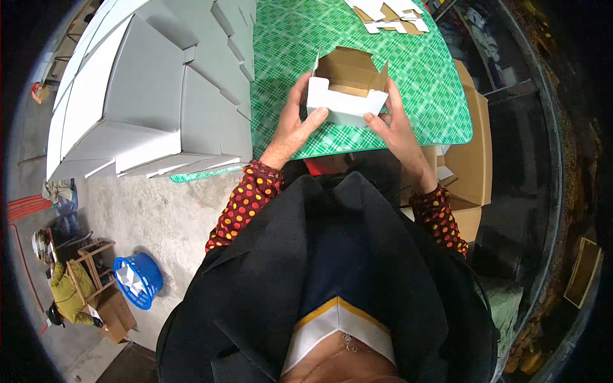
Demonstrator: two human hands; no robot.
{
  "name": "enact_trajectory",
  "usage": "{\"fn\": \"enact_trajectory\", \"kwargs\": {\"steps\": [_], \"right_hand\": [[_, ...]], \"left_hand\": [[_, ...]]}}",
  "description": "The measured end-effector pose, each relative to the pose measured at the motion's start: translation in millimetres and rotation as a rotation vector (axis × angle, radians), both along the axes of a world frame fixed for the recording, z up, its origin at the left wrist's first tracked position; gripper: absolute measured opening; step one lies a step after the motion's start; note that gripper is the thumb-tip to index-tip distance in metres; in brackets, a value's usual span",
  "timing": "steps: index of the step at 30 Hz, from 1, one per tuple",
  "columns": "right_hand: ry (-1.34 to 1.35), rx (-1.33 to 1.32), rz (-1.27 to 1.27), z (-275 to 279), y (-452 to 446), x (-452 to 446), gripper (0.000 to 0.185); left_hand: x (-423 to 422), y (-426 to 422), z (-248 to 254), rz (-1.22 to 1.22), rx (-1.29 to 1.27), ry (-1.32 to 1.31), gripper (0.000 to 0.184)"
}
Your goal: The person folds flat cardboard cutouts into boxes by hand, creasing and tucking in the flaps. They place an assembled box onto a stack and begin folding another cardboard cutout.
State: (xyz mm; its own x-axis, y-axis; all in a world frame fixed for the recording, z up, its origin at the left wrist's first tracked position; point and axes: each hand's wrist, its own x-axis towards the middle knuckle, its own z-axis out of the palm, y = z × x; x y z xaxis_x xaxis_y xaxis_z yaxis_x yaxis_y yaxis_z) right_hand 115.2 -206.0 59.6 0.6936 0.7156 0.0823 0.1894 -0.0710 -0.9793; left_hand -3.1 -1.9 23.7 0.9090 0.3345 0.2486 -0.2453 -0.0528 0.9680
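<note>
Between my two hands, above the near edge of the green checked tablecloth [281, 45], is a small white cardboard box [345, 105]. Its top is open, with flaps standing up and the brown inside showing. My left hand [297, 124] grips the box's left side, thumb on the front wall. On the right side my right hand [394, 121] holds it the same way, with the thumb at the front corner and the fingers behind. A large stack of folded white boxes [147, 83] rises just left of my left hand.
Flat white and brown cardboard blanks [391, 14] lie at the table's far right. A big brown carton [476, 140] stands open beside the table's right edge. On the concrete floor at left are a blue basket [148, 281] with white pieces and a wooden chair [89, 271].
</note>
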Motion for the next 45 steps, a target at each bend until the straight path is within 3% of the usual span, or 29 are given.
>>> {"fn": "enact_trajectory", "kwargs": {"steps": [8,13,20,22,30,33,38,42,43,45], "right_hand": [[-0.008,0.032,-0.043,9,1,3,0.087],[-0.124,0.155,-0.121,33,13,9,0.074],[-0.512,0.004,-0.119,32,19,28,0.035],[-0.501,0.024,-0.104,30,14,30,0.028],[-0.522,0.044,-0.126,35,13,22,0.019],[-0.378,0.12,-0.135,25,6,26,0.017],[0.13,0.214,-0.308,-17,3,34,0.014],[0.304,0.355,-0.247,-23,3,28,0.013],[0.307,0.354,-0.255,-24,2,28,0.013],[-0.17,0.164,-0.343,-23,7,33,0.013]], "left_hand": [[1,1,-1,0.008,0.064,-0.033,0.08],[1,0,8,0.085,0.123,-0.15,0.08],[26,5,36,0.247,0.515,-0.228,0.059],[29,5,25,0.249,0.486,-0.209,0.045],[16,-1,36,0.315,0.358,-0.223,0.037],[13,0,36,0.361,0.336,-0.127,0.034],[12,6,15,0.422,0.264,-0.132,0.03],[20,2,-6,0.6,0.077,0.044,0.027],[21,1,-10,0.592,0.077,0.049,0.027],[22,5,-15,0.532,0.003,0.075,0.032]]}}
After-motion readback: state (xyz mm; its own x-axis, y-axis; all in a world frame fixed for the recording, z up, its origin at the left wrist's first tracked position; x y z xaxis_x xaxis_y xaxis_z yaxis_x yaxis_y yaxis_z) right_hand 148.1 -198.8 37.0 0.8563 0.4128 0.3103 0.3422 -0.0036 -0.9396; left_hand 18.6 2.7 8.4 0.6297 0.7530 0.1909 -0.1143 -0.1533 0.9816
